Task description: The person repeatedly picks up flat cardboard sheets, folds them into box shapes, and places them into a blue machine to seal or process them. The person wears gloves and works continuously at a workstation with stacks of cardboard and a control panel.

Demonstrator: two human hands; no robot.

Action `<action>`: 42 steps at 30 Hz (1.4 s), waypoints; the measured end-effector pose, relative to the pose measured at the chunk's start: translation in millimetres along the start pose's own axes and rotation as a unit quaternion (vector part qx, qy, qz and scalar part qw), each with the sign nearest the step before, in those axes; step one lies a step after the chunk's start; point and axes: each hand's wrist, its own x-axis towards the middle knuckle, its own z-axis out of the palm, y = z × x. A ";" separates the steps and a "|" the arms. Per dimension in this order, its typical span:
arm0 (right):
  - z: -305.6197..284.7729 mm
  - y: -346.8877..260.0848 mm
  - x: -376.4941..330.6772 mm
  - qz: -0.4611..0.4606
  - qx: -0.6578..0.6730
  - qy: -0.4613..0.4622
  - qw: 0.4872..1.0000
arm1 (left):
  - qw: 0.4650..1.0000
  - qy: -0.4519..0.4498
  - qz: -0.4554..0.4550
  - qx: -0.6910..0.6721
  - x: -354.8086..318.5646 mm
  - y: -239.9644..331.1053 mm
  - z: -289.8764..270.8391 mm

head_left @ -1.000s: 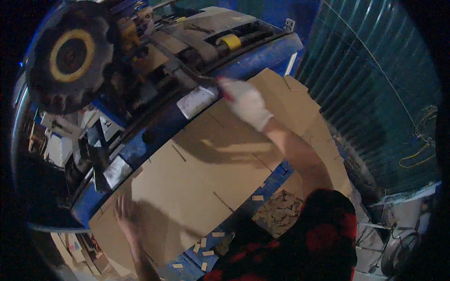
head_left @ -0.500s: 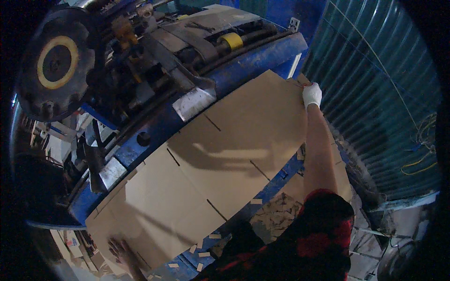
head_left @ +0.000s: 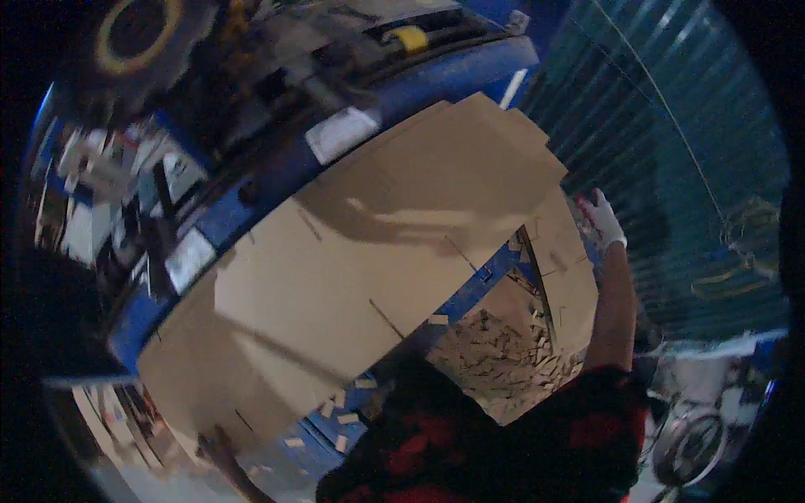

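Note:
A long brown cardboard sheet (head_left: pixel 293 285) with dark slots lies slanted along the blue machine's front edge. Near its lower left end, my bare left hand (head_left: pixel 216 446) rests at the sheet's edge, dim and slightly blurred, fingers apart. My right hand (head_left: pixel 602 220) wears a white glove with reddish fingertips. It is open and empty, off the sheet's right end, beside another slotted cardboard piece (head_left: pixel 574 281) that stands lower on the right. A stepped cardboard end (head_left: pixel 537 159) shows at the far right of the sheet.
Above the sheet is the blue machine (head_left: pixel 453 71) with a large dark wheel (head_left: pixel 138 33) and a yellow ring (head_left: pixel 409 38). Cardboard scraps (head_left: pixel 495 360) litter the floor below. A green corrugated wall (head_left: pixel 662 151) stands on the right, and a round metal fan-like object (head_left: pixel 692 448) at lower right.
My right hand has let go of the sheet's far right corner and moved right and down, opening. My left hand has shifted to the sheet's edge. The view has tilted, uncovering more scraps.

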 end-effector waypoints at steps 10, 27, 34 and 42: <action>99.2 -49.0 3.1 0.037 0.310 -0.018 0.950 | 0.922 -0.091 -0.075 -0.369 -71.0 97.9 -80.7; 196.3 -154.8 -253.6 -0.699 -0.346 -0.047 0.624 | 0.947 -0.005 0.161 -0.277 -153.1 148.8 -128.4; 215.6 -147.8 -253.7 -0.745 -0.323 -0.010 0.584 | 0.867 -0.003 0.385 -0.317 -187.7 209.9 -66.8; 251.8 -191.9 -231.1 -0.739 -0.300 -0.022 0.602 | 0.841 0.105 0.493 -0.195 -117.6 257.8 -37.2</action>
